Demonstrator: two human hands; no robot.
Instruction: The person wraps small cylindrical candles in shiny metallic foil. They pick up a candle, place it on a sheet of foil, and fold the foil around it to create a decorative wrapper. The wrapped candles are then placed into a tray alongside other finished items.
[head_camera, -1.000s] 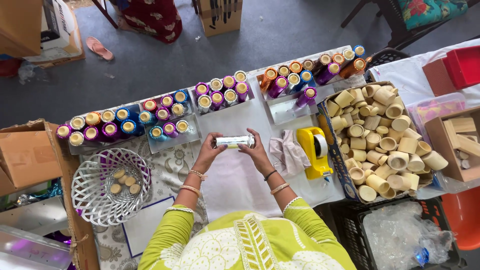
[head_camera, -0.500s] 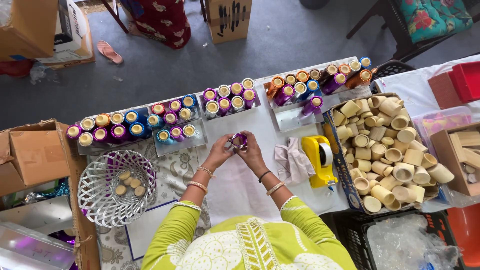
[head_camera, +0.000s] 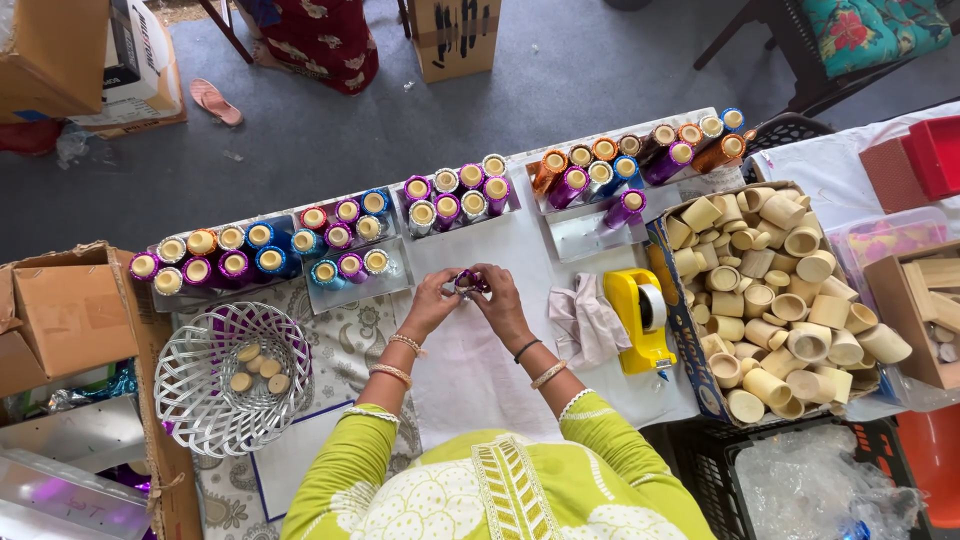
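Your left hand (head_camera: 432, 303) and right hand (head_camera: 497, 303) are closed together around one small purple-wrapped tube (head_camera: 467, 283), fingertips pinching it from both sides above the white cloth (head_camera: 470, 365). Whether its wrapping is finished you cannot tell; the fingers cover most of it. Beyond your grip, trays hold many finished tubes (head_camera: 350, 235) in purple, blue, orange and pink, standing in rows. To the right of your grip, past a crumpled rag (head_camera: 583, 322) and a yellow tape dispenser (head_camera: 636, 318), a box (head_camera: 690, 375) is heaped with plain bare tubes (head_camera: 775, 290), so a good deal appears left. To the left, a white wire basket (head_camera: 180, 385) holds a few round discs (head_camera: 255, 366).
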